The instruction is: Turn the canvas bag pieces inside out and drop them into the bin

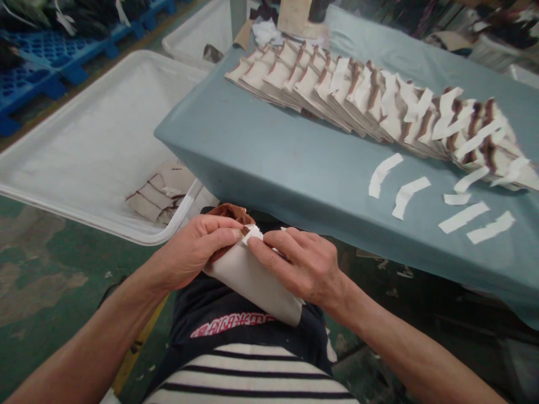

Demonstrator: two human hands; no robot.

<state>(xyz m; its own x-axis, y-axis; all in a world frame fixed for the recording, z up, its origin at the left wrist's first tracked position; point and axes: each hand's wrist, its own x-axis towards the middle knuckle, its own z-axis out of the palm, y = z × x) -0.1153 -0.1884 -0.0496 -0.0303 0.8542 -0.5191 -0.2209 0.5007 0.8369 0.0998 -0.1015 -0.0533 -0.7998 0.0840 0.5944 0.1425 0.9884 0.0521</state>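
An off-white piece of sheet material [256,280] with a brown part [231,212] at its far edge is held above my lap. My left hand [202,247] pinches its left edge beside the brown part. A small white strip [252,233] lies over the edge between my two hands. My right hand [301,261] has its fingers closed at the strip and the piece, thumb side hidden from view. Across the table's far side runs an overlapping row of similar off-white pieces with brown edges [311,78].
The blue-green covered table [252,146] has its near edge just beyond my hands. Several loose white strips [410,196] lie on its right part. A big white bin [84,134] at the left holds folded off-white pieces [158,193]. Blue pallets [46,62] stand behind it.
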